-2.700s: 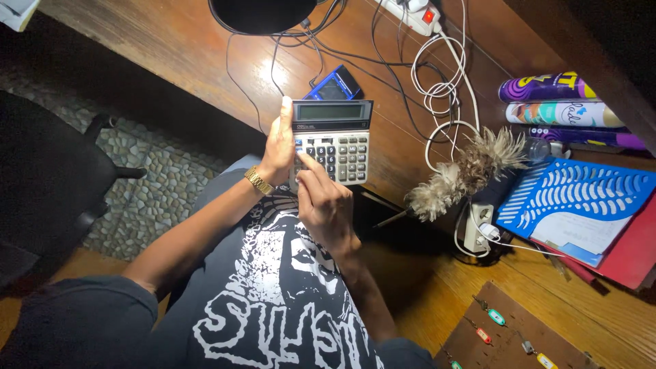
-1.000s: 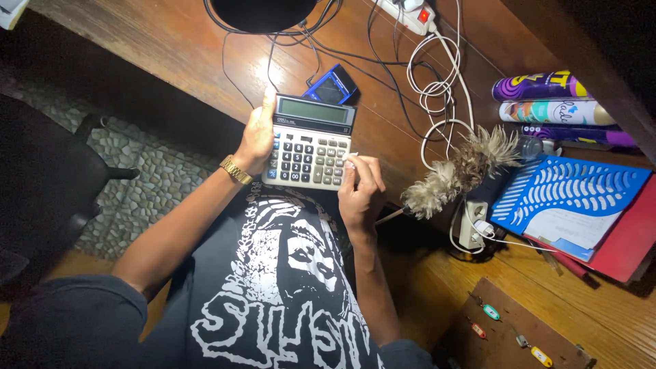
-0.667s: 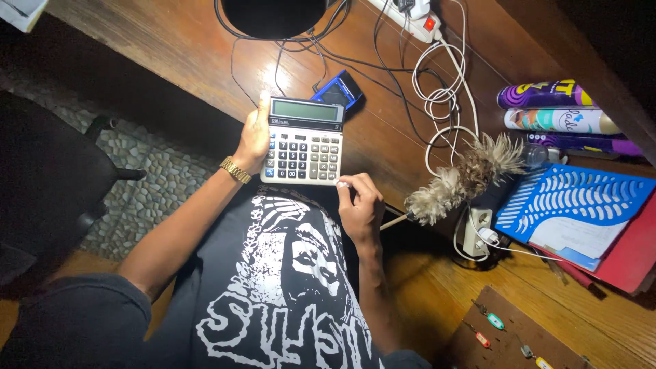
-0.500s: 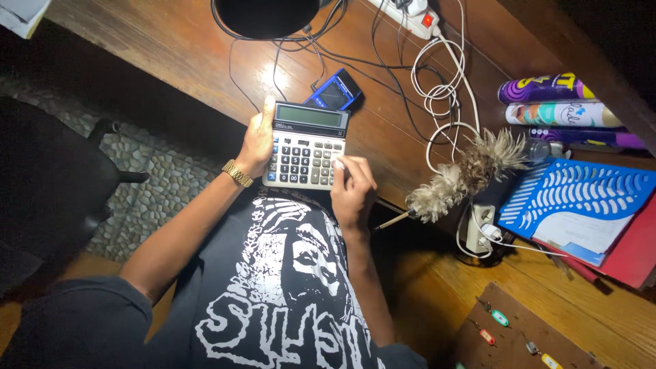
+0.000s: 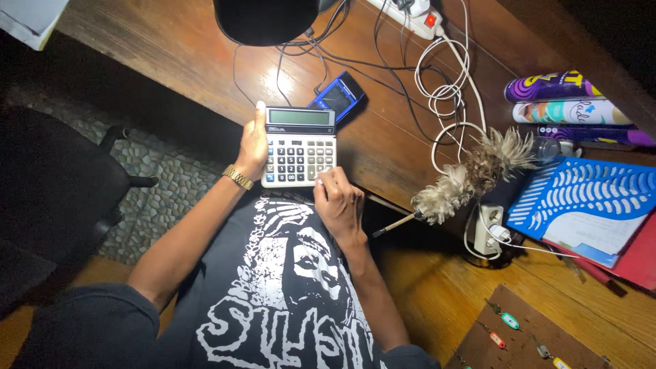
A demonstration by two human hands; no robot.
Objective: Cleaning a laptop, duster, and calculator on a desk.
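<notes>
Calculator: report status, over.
Left hand holds calculator by its side. Right hand fingertips at lower keys. Feather duster lies apart, right.

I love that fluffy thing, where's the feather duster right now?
In the head view, the feather duster lies on the wooden desk, right of the calculator, between the white cables and the blue perforated tray.

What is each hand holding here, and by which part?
The left hand holds the desk calculator by its left edge, thumb up along the side. The right hand holds nothing; its fingertips rest at the keypad's lower right corner.
</notes>
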